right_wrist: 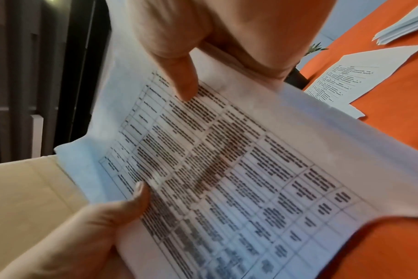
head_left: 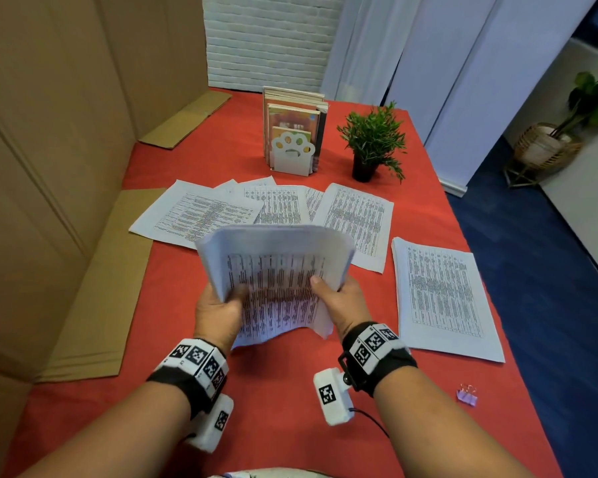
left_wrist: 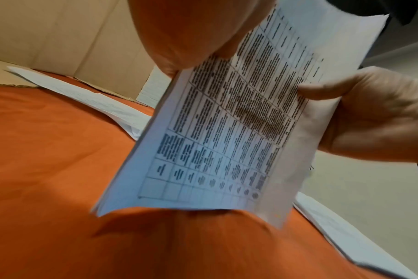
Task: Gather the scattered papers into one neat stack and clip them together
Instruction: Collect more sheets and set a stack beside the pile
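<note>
A bundle of printed sheets (head_left: 277, 270) (left_wrist: 227, 128) (right_wrist: 239, 169) stands nearly upright, its lower edge on the red tablecloth (head_left: 273, 391). My left hand (head_left: 218, 312) grips its left side, thumb on the front. My right hand (head_left: 339, 298) grips the right side, thumb (right_wrist: 181, 81) pressed on the print. More loose sheets (head_left: 201, 215) lie fanned out behind the bundle, one page (head_left: 359, 222) to their right. A separate pile (head_left: 442, 298) lies flat on the right. A small purple binder clip (head_left: 467, 396) sits near the table's right front.
A white paw-shaped bookend with books (head_left: 292, 132) and a potted plant (head_left: 373, 139) stand at the back. Cardboard panels (head_left: 49, 167) wall the left side, with flat cardboard (head_left: 94, 305) on the table. The table's right edge drops to blue floor (head_left: 549, 270).
</note>
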Demonstrator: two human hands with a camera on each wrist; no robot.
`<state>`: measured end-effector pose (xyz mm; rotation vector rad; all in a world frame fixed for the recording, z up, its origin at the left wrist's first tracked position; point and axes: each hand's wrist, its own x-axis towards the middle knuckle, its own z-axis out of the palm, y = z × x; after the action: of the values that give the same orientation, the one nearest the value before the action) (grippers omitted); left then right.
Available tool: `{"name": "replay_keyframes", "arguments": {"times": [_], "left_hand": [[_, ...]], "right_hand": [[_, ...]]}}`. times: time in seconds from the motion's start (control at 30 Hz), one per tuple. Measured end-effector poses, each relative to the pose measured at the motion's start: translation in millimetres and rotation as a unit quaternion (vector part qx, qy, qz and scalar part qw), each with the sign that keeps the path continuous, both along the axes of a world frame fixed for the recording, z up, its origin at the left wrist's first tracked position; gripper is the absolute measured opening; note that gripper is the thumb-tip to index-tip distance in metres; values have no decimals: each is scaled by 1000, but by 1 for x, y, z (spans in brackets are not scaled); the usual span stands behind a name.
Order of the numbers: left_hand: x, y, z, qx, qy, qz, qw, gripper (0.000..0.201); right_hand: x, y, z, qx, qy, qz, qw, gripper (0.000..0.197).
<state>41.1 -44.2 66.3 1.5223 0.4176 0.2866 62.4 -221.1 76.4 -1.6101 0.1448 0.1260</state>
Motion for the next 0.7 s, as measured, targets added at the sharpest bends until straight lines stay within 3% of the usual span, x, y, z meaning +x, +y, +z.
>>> {"name": "replay_keyframes", "arguments": {"times": [0.17,0.23,0.33,0.4,0.53,0.7], "left_hand": [[14,15,12,6,38,46,998,17],[16,21,12,-13,42,4,999,8],[9,22,6,-41,51,-84,994,17],[1,19,-2,-20,83,-110,990,18],[-4,17,-10,-22,107,-99,989,18],[-5,11,-7,18,106,-100,989,13]], "right_hand": [[-12,-7,-11,-92,14,54,994,11],[-12,-10,-12,-89,24,39,995,11],[-8,-15,-9,-92,23,33,995,16],[-6,-18,-8,-71,25,48,996,4],[-3,-22,-6,-27,31,55,998,37],[-5,-20,-11,-46,34,74,996,36]]}}
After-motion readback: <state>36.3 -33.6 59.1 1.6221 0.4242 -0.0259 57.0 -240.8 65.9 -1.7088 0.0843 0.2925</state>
